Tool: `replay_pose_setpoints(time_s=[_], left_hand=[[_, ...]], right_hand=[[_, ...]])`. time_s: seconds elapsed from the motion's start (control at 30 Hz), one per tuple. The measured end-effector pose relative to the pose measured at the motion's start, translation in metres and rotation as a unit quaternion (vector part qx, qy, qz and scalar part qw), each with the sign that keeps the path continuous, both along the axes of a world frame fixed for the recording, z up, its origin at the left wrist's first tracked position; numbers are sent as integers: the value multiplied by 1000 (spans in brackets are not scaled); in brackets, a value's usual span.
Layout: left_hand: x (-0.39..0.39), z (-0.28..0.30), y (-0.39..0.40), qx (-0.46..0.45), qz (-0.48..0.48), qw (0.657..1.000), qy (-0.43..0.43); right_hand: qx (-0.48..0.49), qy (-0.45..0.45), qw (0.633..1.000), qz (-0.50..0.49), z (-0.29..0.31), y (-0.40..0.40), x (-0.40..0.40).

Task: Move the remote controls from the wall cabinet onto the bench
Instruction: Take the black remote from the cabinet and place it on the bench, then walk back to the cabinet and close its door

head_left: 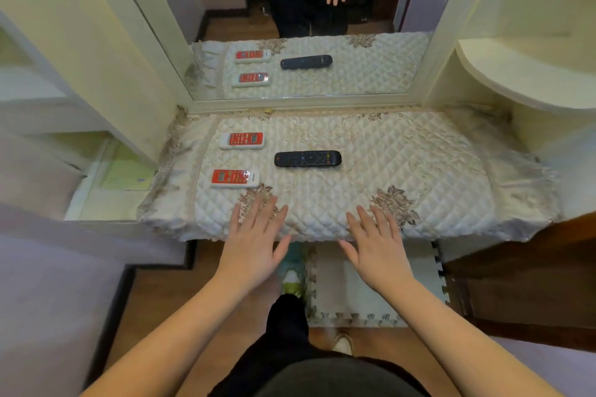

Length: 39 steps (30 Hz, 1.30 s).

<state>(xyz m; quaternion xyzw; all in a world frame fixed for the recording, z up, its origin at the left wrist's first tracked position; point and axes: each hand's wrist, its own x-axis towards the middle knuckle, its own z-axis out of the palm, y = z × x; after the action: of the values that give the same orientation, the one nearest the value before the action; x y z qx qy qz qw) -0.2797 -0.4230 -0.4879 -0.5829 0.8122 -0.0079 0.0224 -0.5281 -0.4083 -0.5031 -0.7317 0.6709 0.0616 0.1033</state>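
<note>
Three remote controls lie on the bench [403,171], which has a quilted cream cover. A white remote with a red face [242,140] lies at the back left. A second red-faced white remote [234,178] lies nearer the front left. A black remote [308,158] lies crosswise near the middle. My left hand [254,245] hovers flat over the bench's front edge, fingers spread, holding nothing. My right hand [375,248] does the same to its right. Both hands are apart from the remotes.
A mirror [306,10] behind the bench reflects the remotes and my hands. Cream cabinet panels [106,51] stand at left, a rounded shelf [522,74] at right. A foam mat [358,293] lies on the wooden floor below.
</note>
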Motion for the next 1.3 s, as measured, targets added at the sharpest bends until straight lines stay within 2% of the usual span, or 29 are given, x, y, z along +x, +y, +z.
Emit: replay_pose_setpoints(time_s=[0.2,0.43,0.63,0.8,0.93,1.1,1.3], left_hand=[[13,19,44,1,60,998,-8],[36,22,101,10,118,993,20],[93,35,151,15,184,981,57],[166,43,205,14,234,971,40],[218,41,259,16,317,947,44],[260,47,326,3,442,895,54],[283,45,385,5,539,839,74]], right_hand=[[-20,-15,999,29,18,27,4],[-63,-23,994,88,28,55,46],[-74,-34,987,141,38,76,120],[-79,-51,973,211,47,95,202],[-92,-63,953,282,55,115,266],[-82,-48,920,381,55,144,340],[-78,-42,855,512,56,166,414]])
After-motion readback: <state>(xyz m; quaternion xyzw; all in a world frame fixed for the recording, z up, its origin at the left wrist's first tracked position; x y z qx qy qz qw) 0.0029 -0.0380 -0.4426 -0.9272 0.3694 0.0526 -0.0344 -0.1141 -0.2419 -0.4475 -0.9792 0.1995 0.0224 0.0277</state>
